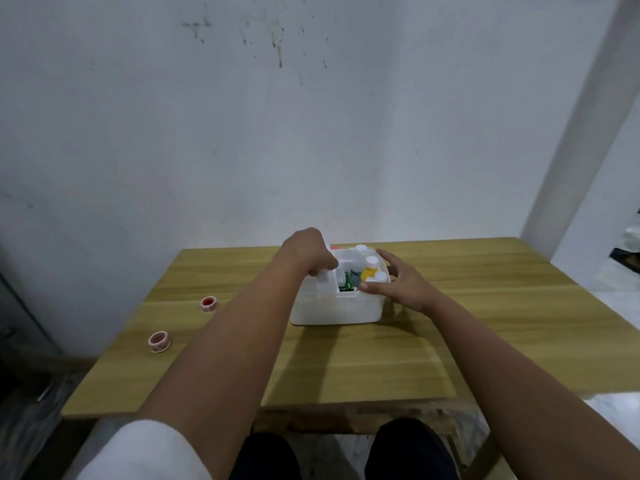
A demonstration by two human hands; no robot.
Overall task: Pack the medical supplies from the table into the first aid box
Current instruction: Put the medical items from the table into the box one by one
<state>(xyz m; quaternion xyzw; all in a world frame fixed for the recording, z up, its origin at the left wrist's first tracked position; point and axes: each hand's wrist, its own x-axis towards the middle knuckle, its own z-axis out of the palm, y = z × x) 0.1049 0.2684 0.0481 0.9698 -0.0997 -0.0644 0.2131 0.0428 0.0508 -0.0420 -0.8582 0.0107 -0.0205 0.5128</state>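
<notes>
A white first aid box [332, 308] stands open in the middle of the wooden table [485, 341]. Inside it I see a yellow bottle with a white cap [369, 270], other white-capped bottles [361, 249] and a green packet [347, 288]. My left hand [306, 252] hovers over the box's left side and pinches a small white piece [325, 276] at the rim. My right hand [401, 284] rests against the box's right edge, fingers spread, thumb near the rim. Two red and white tape rolls lie on the table to the left, one nearer the box [209, 303] and one closer to me [159, 341].
A pale wall rises directly behind the table. The table's front edge lies just above my knees, and its left edge runs close to the tape rolls. A light floor shows at the right.
</notes>
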